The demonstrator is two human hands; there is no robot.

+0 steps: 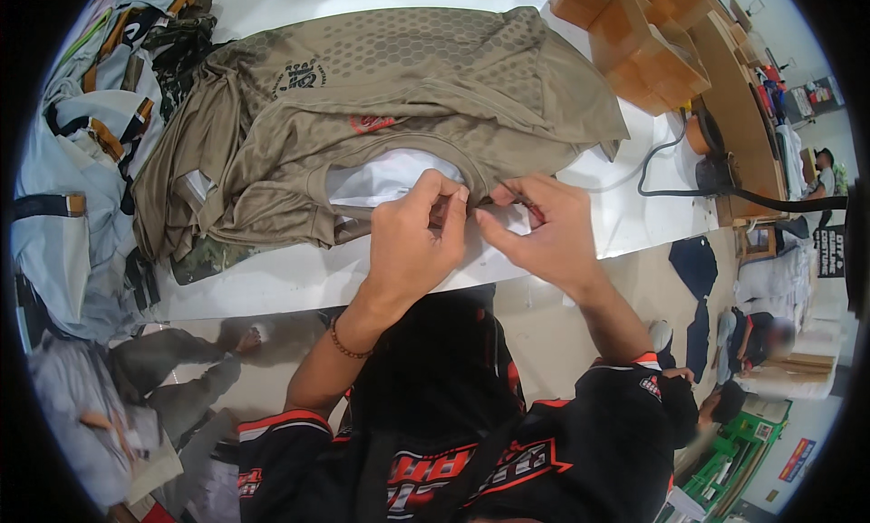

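Note:
An olive-tan shirt [408,88] with a hexagon pattern lies spread on a white table [290,283], its collar toward me with white paper [381,180] showing inside the neck opening. My left hand [417,242] pinches the collar edge at the near side between thumb and fingers. Close beside it, my right hand [544,228] pinches the same collar, fingertips almost touching the left ones. Something small and red shows at the right fingers; I cannot tell what it is.
More tan shirts are piled at the left [195,160]. Light blue garments with orange trim [82,160] hang over the table's left end. Brown cardboard boxes [643,52] stand at the back right, with a black cable [671,192] beside them. People sit on the floor at right.

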